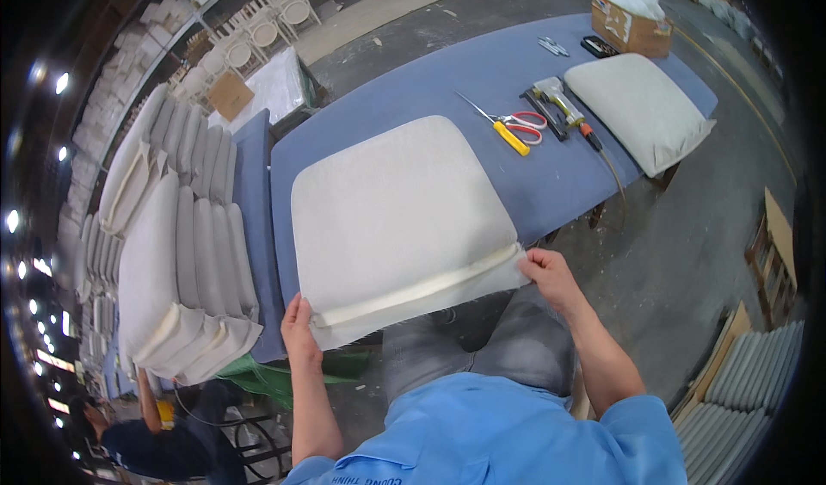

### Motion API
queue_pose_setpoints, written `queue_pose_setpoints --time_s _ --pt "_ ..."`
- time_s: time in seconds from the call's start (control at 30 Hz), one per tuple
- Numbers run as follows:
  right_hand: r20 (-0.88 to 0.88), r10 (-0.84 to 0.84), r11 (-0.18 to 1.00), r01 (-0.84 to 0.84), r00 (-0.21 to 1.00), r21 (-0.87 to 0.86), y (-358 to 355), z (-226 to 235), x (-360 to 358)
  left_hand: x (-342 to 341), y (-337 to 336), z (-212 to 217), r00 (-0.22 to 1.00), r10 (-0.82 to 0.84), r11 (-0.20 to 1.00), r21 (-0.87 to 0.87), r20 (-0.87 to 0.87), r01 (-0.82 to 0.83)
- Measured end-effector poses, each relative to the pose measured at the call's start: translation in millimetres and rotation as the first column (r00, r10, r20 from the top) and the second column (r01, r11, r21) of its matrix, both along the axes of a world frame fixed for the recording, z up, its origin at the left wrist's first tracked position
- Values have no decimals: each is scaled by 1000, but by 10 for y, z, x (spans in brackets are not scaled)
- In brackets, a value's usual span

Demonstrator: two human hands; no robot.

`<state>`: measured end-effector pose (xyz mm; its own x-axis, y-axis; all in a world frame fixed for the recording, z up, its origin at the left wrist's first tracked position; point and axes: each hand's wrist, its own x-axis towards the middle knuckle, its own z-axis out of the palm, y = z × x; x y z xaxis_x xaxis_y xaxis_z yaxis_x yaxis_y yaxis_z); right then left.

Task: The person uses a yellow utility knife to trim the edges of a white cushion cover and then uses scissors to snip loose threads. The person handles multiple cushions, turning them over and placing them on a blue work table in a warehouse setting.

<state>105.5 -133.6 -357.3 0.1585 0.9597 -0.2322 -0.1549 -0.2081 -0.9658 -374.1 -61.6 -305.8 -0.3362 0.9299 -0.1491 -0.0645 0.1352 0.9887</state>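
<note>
A light grey upholstered seat cushion (396, 201) lies on the blue-covered table (361, 154) in front of me. Along its near edge a strip of pale foam shows, and a loose fabric flap (430, 300) with a frayed border hangs toward my lap. My left hand (301, 330) pinches the flap's left corner between thumb and fingers. At the opposite end, my right hand (551, 277) is closed on the right corner of the same flap. Between both hands the fabric is stretched out.
Beyond the cushion lie a yellow-handled screwdriver (511, 139), red-handled scissors (527, 123) and a staple gun (555, 102) with an air hose. Another cushion (638, 111) and a cardboard box (632, 29) sit far right. Stacked cushions (194, 253) stand left; a co-worker (172, 433) is lower left.
</note>
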Motion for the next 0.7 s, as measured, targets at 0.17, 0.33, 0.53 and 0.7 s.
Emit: queue_pose_setpoints --time_s 0.17,0.33,0.53,0.7 --pt "301 102 994 -82 948 -77 217 211 361 -67 -287 -86 995 -15 998 -54 100 20" --pt "350 -133 986 88 927 143 1166 558 712 -111 -520 -77 991 121 968 -230 54 -105" --pt "910 -312 946 -1 274 325 2443 675 1021 -143 -1024 -176 976 212 943 -274 56 -189" --pt "1000 -11 998 -60 25 12 2726 618 1155 -118 -1131 -62 977 201 943 -286 76 -172"
